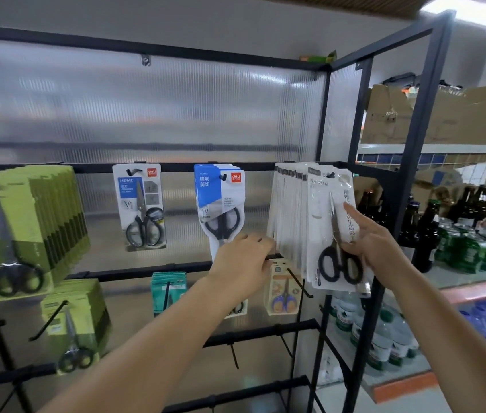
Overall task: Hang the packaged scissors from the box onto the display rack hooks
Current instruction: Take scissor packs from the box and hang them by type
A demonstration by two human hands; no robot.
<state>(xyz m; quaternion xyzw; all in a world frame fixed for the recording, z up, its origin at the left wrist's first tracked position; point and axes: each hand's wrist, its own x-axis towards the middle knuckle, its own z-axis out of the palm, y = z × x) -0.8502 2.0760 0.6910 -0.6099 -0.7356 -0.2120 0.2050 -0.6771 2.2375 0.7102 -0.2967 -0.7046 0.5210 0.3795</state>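
A white scissors pack (332, 228) with black handles hangs at the front of a thick row of white packs (288, 216) on the right hook of the black display rack (146, 166). My right hand (375, 248) holds this front pack at its right edge, index finger stretched up along the card. My left hand (244, 260) has its curled fingers at the lower left side of the white row. The box is not in view.
Blue-white packs (221, 204), one HOME pack (142, 207) and green packs (24, 228) hang to the left. Lower hooks carry teal (169, 290), orange (283, 290) and green packs (75, 320). Bottles (426, 231) and cans (468, 248) stand on shelves to the right.
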